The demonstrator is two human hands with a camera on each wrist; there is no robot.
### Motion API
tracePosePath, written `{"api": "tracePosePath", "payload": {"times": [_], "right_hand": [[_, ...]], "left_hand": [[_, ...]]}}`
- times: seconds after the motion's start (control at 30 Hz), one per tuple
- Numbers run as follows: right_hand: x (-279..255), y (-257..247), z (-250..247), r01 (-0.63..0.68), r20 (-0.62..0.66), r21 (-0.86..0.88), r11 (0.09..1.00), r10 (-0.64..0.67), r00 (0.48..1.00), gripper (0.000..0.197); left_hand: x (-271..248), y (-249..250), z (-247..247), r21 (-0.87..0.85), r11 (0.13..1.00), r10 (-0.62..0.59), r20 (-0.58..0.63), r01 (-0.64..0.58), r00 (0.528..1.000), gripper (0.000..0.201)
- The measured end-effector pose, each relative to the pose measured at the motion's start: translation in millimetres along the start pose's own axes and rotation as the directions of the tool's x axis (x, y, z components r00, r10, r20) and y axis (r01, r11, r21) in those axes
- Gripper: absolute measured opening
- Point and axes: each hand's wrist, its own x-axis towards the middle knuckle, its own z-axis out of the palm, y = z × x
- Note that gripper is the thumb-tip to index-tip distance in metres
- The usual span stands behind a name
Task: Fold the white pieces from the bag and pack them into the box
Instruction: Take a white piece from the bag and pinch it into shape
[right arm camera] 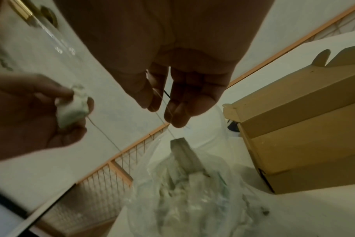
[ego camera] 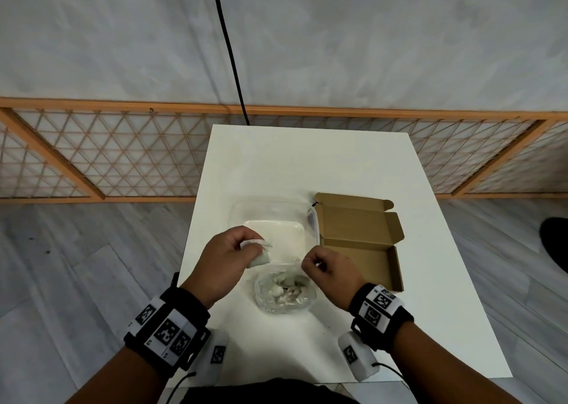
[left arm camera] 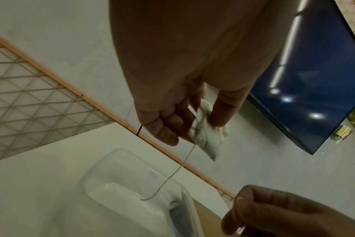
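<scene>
White laminate rectangular bench (ego camera: 338,163), seen from above; items listed by clock position about its middle.

Item 1: small white crumpled piece with a thin string (left arm camera: 205,137), pinched between thumb and curled fingers of the left hand (ego camera: 222,262), held above the bench at about 8 o'clock. The string (left arm camera: 172,174) hangs loose from it over the clear container.

Item 2: right hand (ego camera: 330,273), at about 5 o'clock, its grip pressed together, thumb against fingertips (right arm camera: 178,117), pinching a fine thread (right arm camera: 162,102). The thread runs down toward a small grey tag (right arm camera: 182,150) just above the bag; whether this thread joins the left hand's piece is hard to tell, the wrist view being blurred.

Item 3: clear crumpled plastic bag (ego camera: 284,291) holding more whitish pieces, lying on the bench at 6 o'clock, between and below the two hands.

Item 4: clear shallow plastic container with rounded corners (ego camera: 276,222), at centre, beyond the hands; a dark-edged lid or pouch stands along its 3 o'clock side, touching the box.

Item 5: brown corrugated cardboard mailer box (ego camera: 365,259), lid flap open and laid back toward 12 o'clock, at 3 o'clock, just beside the container. No white piece shows inside it.

Surroundings: orange wooden lattice panel (ego camera: 107,154) past the 12 o'clock edge; black cable (ego camera: 229,50); grey plank floor (ego camera: 76,265); dark wall-mounted screen (left arm camera: 314,80) in the left wrist view.
</scene>
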Motion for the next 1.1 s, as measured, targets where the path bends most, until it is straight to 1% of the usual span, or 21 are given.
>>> {"api": "tracePosePath", "payload": {"times": [0.13, 0.2, 0.37, 0.47, 0.53, 0.6, 0.73, 0.83, 1.0, 1.1], "right_hand": [[-4.1, -11.5, -15.9, -0.037, 0.019, 0.195, 0.98, 0.034, 0.999, 0.015], [-6.3, -19.7, -22.5, -0.046, 0.029, 0.271, 0.962, 0.04, 0.999, 0.014], [-11.0, -38.9, -31.2, -0.064, 0.037, 0.331, 0.941, 0.055, 0.998, 0.012], [-12.2, -45.0, -31.7, -0.071, 0.036, 0.36, 0.93, 0.062, 0.997, 0.013], [-13.0, -49.0, -32.0, -0.047, 0.02, 0.373, 0.927, 0.043, 0.999, 0.014], [-13.4, -52.1, -33.0, -0.014, 0.003, 0.377, 0.926, 0.014, 1.0, 0.014], [-14.4, -62.5, -40.0, 0.019, -0.011, 0.391, 0.92, -0.016, 1.0, 0.014], [-16.9, -72.7, -48.4, 0.065, -0.011, 0.412, 0.909, -0.066, 0.998, 0.013], [-20.8, -86.9, -59.6, 0.112, -0.022, 0.431, 0.895, -0.114, 0.993, 0.015], [-22.5, -93.4, -65.5, 0.116, -0.039, 0.475, 0.872, -0.111, 0.993, 0.016]], "left_hand": [[1.5, -4.9, -1.1, 0.015, 0.999, -0.039, 0.049, 0.039, 0.998, 0.016], [1.5, -7.2, -1.1, 0.053, 0.997, -0.054, 0.063, 0.051, 0.997, 0.017], [-3.4, -7.5, 2.2, 0.051, 0.998, -0.052, 0.174, 0.043, 0.983, 0.02], [-8.1, -5.0, 6.4, 0.091, 0.996, -0.01, 0.28, -0.016, 0.96, 0.022], [-9.9, -4.3, 9.4, 0.148, 0.987, 0.003, 0.349, -0.059, 0.937, 0.019], [-11.2, -2.8, 12.1, 0.186, 0.978, 0.012, 0.379, -0.089, 0.925, 0.015], [-14.8, 1.7, 18.2, 0.18, 0.966, 0.103, 0.388, -0.185, 0.916, 0.014], [-16.8, 8.7, 21.0, 0.17, 0.953, 0.171, 0.38, -0.25, 0.909, 0.017], [-17.0, 16.8, 21.0, 0.015, 0.961, 0.257, 0.31, -0.275, 0.915, 0.014], [-17.3, 23.4, 23.0, -0.069, 0.962, 0.272, 0.296, -0.263, 0.916, 0.013]]}}
